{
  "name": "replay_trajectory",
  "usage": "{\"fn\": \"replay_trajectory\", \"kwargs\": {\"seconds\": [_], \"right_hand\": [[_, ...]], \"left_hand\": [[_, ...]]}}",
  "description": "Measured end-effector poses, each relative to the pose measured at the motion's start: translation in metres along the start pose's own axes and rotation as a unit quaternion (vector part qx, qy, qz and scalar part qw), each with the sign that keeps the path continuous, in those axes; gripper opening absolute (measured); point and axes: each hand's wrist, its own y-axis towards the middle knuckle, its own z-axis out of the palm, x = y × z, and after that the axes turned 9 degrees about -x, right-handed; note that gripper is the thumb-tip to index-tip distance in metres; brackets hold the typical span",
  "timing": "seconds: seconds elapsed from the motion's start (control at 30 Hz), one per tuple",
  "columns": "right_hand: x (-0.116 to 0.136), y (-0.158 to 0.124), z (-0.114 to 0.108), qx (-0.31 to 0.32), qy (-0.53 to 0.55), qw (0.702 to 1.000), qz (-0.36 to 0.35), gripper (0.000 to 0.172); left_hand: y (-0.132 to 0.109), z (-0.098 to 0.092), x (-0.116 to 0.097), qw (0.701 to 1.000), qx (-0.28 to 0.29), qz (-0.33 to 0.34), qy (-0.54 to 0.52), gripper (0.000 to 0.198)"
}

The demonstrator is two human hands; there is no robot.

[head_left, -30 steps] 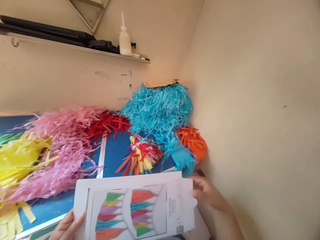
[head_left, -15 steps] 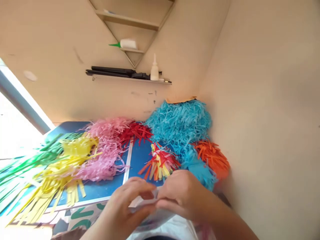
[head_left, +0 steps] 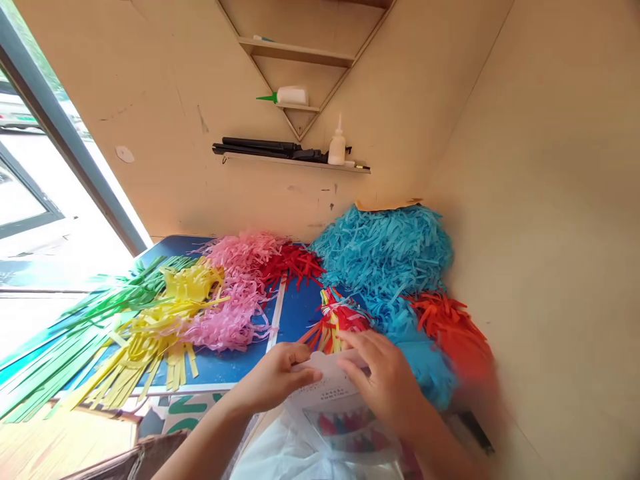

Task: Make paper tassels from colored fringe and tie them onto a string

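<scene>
In the lower middle is a white printed card [head_left: 325,385], its lower part showing a picture of small coloured tassels. My left hand [head_left: 280,377] pinches its upper left edge between thumb and fingers. At the card's upper right, my right hand [head_left: 383,373] has its thumb in front and its fingers over the top edge. Below the card lies a pale, translucent plastic bag [head_left: 275,443]. Just beyond my hands, a multicoloured paper tassel bundle [head_left: 337,320] rests on the blue table [head_left: 295,317], partly hidden by my right hand.
Piles of paper strips cover much of the table: green [head_left: 95,333], yellow [head_left: 175,313], pink [head_left: 235,293], red [head_left: 295,263], blue [head_left: 385,250] and orange [head_left: 455,327]. A wall shelf [head_left: 300,162] holds a squeeze bottle [head_left: 337,145] and black tripod-like gear [head_left: 270,148]. A wall rises at right.
My hands have spread a little apart, and the card now shows its printed face toward me. The view has swung left, bringing in more of the opening at left.
</scene>
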Motion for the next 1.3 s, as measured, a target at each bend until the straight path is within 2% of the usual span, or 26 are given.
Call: {"fn": "replay_trajectory", "kwargs": {"seconds": [0.03, 0.1, 0.17, 0.27, 0.43, 0.53, 0.6, 0.67, 0.87, 0.93, 1.03, 1.13, 1.2, 1.3], "right_hand": [[0.002, -0.004, 0.005, -0.041, -0.029, 0.998, -0.024, 0.020], [0.004, -0.012, 0.013, -0.075, -0.057, 0.994, -0.063, 0.018], [0.005, -0.018, 0.020, -0.061, -0.042, 0.995, -0.073, 0.016], [0.002, -0.022, 0.028, -0.060, -0.023, 0.997, -0.045, 0.014], [-0.002, -0.021, 0.023, -0.045, -0.005, 0.999, -0.014, 0.022], [0.001, -0.028, 0.006, 0.014, 0.055, 0.998, -0.020, 0.024], [0.002, -0.036, -0.004, 0.088, 0.101, 0.991, -0.025, 0.019], [0.001, -0.045, -0.008, 0.121, 0.116, 0.986, -0.015, 0.015], [-0.006, -0.058, 0.008, 0.019, 0.051, 0.997, 0.048, 0.022], [-0.005, -0.056, 0.008, 0.024, 0.051, 0.997, 0.048, 0.022], [-0.003, -0.056, 0.005, 0.070, 0.085, 0.993, 0.042, 0.022], [-0.005, -0.060, 0.010, 0.028, 0.064, 0.997, 0.035, 0.016], [-0.007, -0.065, 0.016, -0.036, 0.011, 0.999, 0.039, 0.013], [-0.013, -0.069, 0.024, -0.147, -0.078, 0.980, 0.111, 0.032]], "left_hand": [[0.004, 0.001, 0.001, 1.000, 0.011, -0.015, -0.012, 0.042], [0.010, 0.003, 0.006, 0.997, 0.035, -0.045, -0.045, 0.046], [0.014, 0.005, 0.011, 0.992, 0.051, -0.076, -0.085, 0.050], [0.018, 0.007, 0.013, 0.984, 0.054, -0.119, -0.119, 0.053], [0.024, 0.010, 0.011, 0.987, 0.070, -0.113, -0.094, 0.053], [0.028, 0.008, 0.012, 0.987, 0.082, -0.118, -0.075, 0.054], [0.030, 0.006, 0.012, 0.987, 0.090, -0.114, -0.065, 0.055], [0.030, 0.004, 0.009, 0.988, 0.110, -0.098, -0.049, 0.052], [0.032, 0.006, -0.009, 0.982, 0.167, -0.060, 0.061, 0.035], [0.033, 0.006, -0.012, 0.978, 0.184, -0.049, 0.089, 0.031], [0.034, 0.004, -0.012, 0.973, 0.199, -0.061, 0.096, 0.032], [0.034, 0.003, -0.010, 0.972, 0.206, -0.082, 0.082, 0.035], [0.034, 0.004, -0.010, 0.976, 0.174, -0.043, 0.122, 0.032], [0.031, 0.009, -0.015, 0.961, 0.071, 0.103, 0.245, 0.021]]}}
